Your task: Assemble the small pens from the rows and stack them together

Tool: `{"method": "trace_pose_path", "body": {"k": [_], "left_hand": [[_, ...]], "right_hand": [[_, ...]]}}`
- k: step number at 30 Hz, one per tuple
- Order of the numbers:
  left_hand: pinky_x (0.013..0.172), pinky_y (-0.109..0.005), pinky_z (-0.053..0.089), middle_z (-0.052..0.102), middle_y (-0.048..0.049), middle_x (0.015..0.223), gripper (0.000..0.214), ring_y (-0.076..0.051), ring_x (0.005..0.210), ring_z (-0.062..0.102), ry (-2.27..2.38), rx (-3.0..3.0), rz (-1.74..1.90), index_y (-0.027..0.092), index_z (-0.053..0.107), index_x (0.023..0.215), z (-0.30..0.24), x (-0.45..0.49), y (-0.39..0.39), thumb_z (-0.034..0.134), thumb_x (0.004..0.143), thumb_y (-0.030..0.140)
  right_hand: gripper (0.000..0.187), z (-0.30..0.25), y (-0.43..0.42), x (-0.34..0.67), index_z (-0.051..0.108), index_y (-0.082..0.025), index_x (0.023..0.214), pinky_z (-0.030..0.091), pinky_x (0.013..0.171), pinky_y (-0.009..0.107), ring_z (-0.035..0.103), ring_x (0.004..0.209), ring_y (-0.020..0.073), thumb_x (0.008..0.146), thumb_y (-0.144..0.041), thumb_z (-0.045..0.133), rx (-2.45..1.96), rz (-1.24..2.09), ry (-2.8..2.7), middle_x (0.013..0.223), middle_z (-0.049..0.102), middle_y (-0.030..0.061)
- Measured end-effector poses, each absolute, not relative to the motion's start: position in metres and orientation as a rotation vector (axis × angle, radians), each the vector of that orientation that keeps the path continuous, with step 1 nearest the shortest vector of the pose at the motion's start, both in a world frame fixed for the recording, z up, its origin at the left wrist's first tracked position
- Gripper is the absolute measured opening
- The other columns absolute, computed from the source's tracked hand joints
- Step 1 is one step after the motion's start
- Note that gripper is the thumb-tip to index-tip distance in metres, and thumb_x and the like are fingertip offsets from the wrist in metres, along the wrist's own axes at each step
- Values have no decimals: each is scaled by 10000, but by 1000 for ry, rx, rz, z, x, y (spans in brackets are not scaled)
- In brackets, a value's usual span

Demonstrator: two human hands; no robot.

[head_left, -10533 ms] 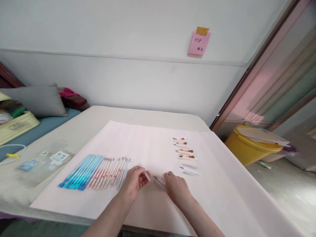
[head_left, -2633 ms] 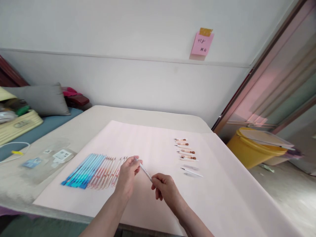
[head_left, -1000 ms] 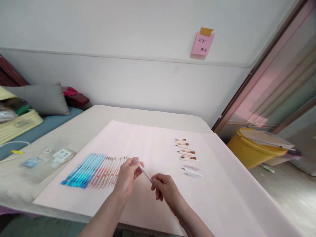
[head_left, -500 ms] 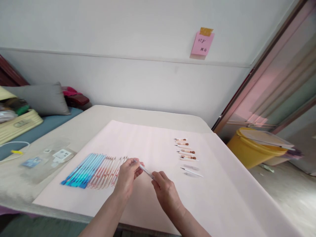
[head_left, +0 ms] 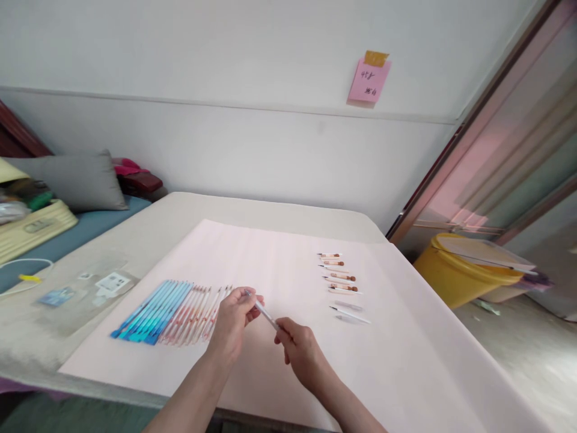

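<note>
Above the front of the table, both hands grip one slim whitish pen. My left hand pinches its upper-left end, where a tip shows at the fingers. My right hand is closed round the lower-right end. Close to my left hand lies a row of pale pens with red marks, and beyond it a row of blue pens. On the right are several brown-and-cream pen parts with thin dark-tipped refills beside them. Nearer me rest a white refill and clear pieces.
A pale sheet covers the table. Clear plastic packaging lies on the left, by a bench with a grey cushion and a cream basket. A yellow bin stands off the right edge. The wall closes the far side.
My right hand has turned and shifted slightly along the pen, its fingers now wrapped more from above. My left hand has hardly moved. The laid-out pens and parts are unchanged.
</note>
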State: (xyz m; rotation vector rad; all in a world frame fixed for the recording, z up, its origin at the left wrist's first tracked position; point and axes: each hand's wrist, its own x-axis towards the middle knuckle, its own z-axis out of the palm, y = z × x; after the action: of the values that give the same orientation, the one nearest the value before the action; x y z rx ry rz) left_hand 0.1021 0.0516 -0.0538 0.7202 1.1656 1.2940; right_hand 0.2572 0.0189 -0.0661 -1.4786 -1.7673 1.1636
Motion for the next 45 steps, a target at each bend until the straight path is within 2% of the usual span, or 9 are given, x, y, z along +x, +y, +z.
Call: {"method": "trace_pose_path", "body": {"k": [3,7,12,20,26,31,34,38,45], "left_hand": [[756,-348,463,665,-104,831,264,-198,798,618,1155,723,1295,141,581,871,-55,101,52,641,690,325],[750,-342,465,661,-103,828,262,-200,804,619,1143,715,1291,141,578,883,-56,101,52,633,697,317],[761,-343,465,653,-95,823,239,-193,799,616,1111,708,1299,141,574,885,-56,101,53,624,710,296],[770,-350,455,657,-111,852,247,-203,827,613,1126,677,1247,145,581,880,-60,103,52,625,707,315],[752,-323,444,662,-116,875,248,-199,844,609,1144,664,1238,150,586,845,-59,104,52,638,692,338],[752,-334,448,663,-121,871,262,-207,842,612,1148,656,1241,144,589,836,-58,104,52,646,682,349],[750,-329,451,666,-110,859,252,-203,834,616,1158,670,1230,150,592,826,-57,105,51,651,676,343],[739,-319,457,673,-102,834,251,-200,818,624,1157,660,1230,152,595,802,-54,105,51,676,646,330],[726,-332,469,678,-105,837,256,-203,792,635,1158,661,1251,153,591,810,-55,104,51,687,632,308]], "right_hand": [[220,-63,20,256,534,-177,678,291,405,190,403,377,57,822,-270,397,-1411,1411,-1605,533,502,-44],[191,-59,21,258,576,-146,833,228,372,199,375,353,38,790,-280,446,-1246,1731,-1362,688,621,11],[206,-56,20,262,583,-116,859,183,378,202,341,357,25,776,-262,463,-1109,1889,-1182,672,637,38],[133,-69,22,255,564,-152,797,264,359,196,406,355,51,720,-233,491,-1354,1650,-1378,645,613,-5],[137,-71,21,254,519,-189,684,320,424,191,442,420,70,776,-218,421,-1522,1211,-1662,585,542,-32],[143,-76,15,254,550,-213,841,315,537,215,557,603,125,804,-174,418,-1591,650,-2038,686,612,-4],[157,-79,13,253,542,-213,896,301,553,224,575,634,134,816,-166,415,-1576,496,-2159,773,644,12],[133,-77,15,254,551,-225,845,302,555,217,551,621,127,791,-166,445,-1572,583,-2084,737,627,-3],[144,-71,22,255,503,-205,607,284,459,204,416,461,83,744,-197,463,-1548,1082,-1778,513,471,-43]]}}
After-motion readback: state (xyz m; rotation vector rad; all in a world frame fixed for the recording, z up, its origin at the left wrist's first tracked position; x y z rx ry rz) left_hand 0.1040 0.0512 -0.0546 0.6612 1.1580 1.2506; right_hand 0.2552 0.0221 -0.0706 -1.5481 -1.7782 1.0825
